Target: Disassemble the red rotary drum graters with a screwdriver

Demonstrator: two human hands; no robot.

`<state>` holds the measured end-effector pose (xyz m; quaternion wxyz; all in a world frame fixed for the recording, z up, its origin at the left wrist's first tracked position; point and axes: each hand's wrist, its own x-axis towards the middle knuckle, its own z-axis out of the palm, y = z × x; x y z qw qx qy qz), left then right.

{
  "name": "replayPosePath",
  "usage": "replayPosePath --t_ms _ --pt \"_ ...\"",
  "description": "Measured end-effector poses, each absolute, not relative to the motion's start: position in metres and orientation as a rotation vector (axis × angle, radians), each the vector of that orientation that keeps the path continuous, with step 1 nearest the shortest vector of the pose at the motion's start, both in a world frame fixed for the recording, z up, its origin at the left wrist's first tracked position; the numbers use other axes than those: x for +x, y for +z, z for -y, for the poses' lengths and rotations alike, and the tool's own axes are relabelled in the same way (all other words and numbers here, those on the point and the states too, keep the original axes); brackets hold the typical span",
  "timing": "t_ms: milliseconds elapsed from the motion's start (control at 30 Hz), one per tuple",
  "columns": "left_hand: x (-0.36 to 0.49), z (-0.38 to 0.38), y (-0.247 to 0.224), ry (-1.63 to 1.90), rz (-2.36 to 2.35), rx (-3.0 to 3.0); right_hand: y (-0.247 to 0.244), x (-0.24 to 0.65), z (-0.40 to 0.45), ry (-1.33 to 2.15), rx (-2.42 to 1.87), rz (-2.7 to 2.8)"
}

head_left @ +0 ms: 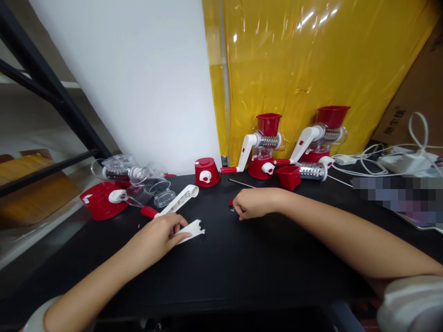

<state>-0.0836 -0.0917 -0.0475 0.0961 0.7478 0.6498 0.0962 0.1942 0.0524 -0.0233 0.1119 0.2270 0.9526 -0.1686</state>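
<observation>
My left hand [166, 230] grips a white plastic piece [192, 229] with a notched end, between thumb and fingers. Just behind that hand lies a white crank handle [179, 201], its hollow side showing, with a red grip [149, 211] at its near end. My right hand [251, 204] is closed and low over the table, fingertips pointing down. A small red part [230, 202] shows at its knuckles, with a tiny pale bit below; the fingers hide whatever they may hold. Behind this hand a thin metal rod [242, 183], perhaps a screwdriver shaft, lies on the table.
Two red rotary graters [261, 166] [332, 117] stand at the back right, beside a red hopper [289, 177] and a metal grating drum [311, 170]. A red base [206, 172] stands mid-back. Left are a tipped red base [104, 199] and clear parts [152, 180]. White cables [370, 161] lie right.
</observation>
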Motion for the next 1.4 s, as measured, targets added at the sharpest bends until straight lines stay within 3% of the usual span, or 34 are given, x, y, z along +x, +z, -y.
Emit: replayPosePath --t_ms 500,1400 --pt "-0.082 0.066 -0.040 -0.180 -2.587 2.299 -0.023 0.197 -0.062 -0.429 0.945 -2.937" --pt "-0.062 0.057 -0.032 -0.103 -2.672 2.430 -0.017 0.203 -0.065 -0.433 0.901 -2.993"
